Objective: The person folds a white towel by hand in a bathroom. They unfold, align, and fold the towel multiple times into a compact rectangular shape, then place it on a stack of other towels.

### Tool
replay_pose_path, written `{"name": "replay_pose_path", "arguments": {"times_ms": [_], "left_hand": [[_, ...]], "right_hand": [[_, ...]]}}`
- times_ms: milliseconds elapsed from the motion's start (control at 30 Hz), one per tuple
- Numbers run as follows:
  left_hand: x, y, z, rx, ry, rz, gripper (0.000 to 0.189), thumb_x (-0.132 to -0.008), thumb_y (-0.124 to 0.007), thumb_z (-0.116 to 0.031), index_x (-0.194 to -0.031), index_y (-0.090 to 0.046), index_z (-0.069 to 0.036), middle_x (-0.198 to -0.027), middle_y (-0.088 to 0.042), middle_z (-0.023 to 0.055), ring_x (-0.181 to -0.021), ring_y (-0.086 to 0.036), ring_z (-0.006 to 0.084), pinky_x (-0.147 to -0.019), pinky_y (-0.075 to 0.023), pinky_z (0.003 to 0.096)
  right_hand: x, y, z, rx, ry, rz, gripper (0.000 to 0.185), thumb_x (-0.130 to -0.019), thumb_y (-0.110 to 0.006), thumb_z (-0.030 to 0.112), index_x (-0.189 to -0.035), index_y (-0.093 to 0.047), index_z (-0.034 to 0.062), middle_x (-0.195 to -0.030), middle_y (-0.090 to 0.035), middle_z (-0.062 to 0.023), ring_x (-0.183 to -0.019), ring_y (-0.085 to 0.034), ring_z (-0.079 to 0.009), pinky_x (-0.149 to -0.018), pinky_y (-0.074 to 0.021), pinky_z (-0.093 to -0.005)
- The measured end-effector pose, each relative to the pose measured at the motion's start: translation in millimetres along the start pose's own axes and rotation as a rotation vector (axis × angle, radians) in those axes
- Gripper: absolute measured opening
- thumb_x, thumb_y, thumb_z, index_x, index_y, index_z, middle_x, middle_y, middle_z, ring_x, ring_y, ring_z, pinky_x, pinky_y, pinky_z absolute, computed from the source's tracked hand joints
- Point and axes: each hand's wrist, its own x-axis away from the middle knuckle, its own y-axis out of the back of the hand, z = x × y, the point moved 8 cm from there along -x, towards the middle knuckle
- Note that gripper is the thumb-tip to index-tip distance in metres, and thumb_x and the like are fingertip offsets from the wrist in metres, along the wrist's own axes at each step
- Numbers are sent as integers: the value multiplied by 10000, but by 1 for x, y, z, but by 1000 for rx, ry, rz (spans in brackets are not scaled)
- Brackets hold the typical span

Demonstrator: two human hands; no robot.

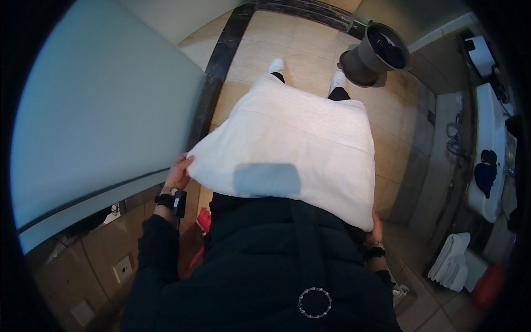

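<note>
A large white towel (pixel 298 128) hangs spread out in front of my body, above my white shoes. My left hand (pixel 179 171) pinches its near left corner between thumb and fingers. At the near right corner, my right hand (pixel 375 228) grips the edge, with most of the fingers hidden behind the cloth. A dark shadow with rounded corners falls on the towel near my waist. Both wrists carry dark bands, and a small black device (pixel 179 204) is strapped to the left one.
Frosted glass panels (pixel 112 108) stand close on the left. A grey bucket (pixel 388 45) holding dark cloth is ahead on the right, on the tiled floor (pixel 298 54). Along the right are a white washbasin (pixel 485 124) with dark cloth on it and folded white towels (pixel 450 261).
</note>
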Motion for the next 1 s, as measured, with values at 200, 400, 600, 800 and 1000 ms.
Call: {"name": "replay_pose_path", "arguments": {"times_ms": [200, 400, 600, 800, 1000], "left_hand": [[44, -3, -127, -136, -311, -219, 323, -958, -694, -112, -1263, -587, -99, -1040, -700, 66, -900, -682, 168, -772, -591, 325], [69, -12, -145, -358, -419, -179, 322, -953, -694, -83, -1261, -604, -55, -991, -704, 64, -814, -652, 115, -718, -555, 269], [60, 5, -142, -379, -458, -287, 240, -961, -700, -99, -1195, -655, -64, -944, -693, 1, -772, -598, 72, -688, -502, 226], [91, -8, -222, -348, -718, -274, 188, -975, -696, -126, -1145, -698, -44, -991, -711, 26, -863, -638, 92, -752, -535, 239], [44, -7, -146, -581, -491, -241, 151, -966, -711, -140, -1066, -724, -27, -959, -720, 11, -838, -627, 78, -752, -511, 227]], "right_hand": [[39, 42, 111, 443, 161, -340, 372, -963, -710, 362, -1069, -699, 6, -1045, -707, -86, -891, -645, -183, -814, -528, -353], [66, 43, 165, 687, 358, -364, 246, -984, -698, 251, -974, -714, 6, -883, -707, -5, -754, -604, -98, -701, -494, -263], [57, 43, 179, 663, 422, -414, 217, -971, -727, 237, -883, -700, 41, -823, -623, 62, -739, -506, -62, -696, -442, -244], [113, 17, 273, 512, 706, -287, 178, -1012, -671, 220, -979, -712, 50, -878, -683, 39, -764, -558, -33, -719, -468, -215], [54, 25, 179, 574, 410, -281, 214, -986, -705, 237, -962, -714, 24, -866, -674, 36, -778, -565, -61, -720, -465, -234]]}}
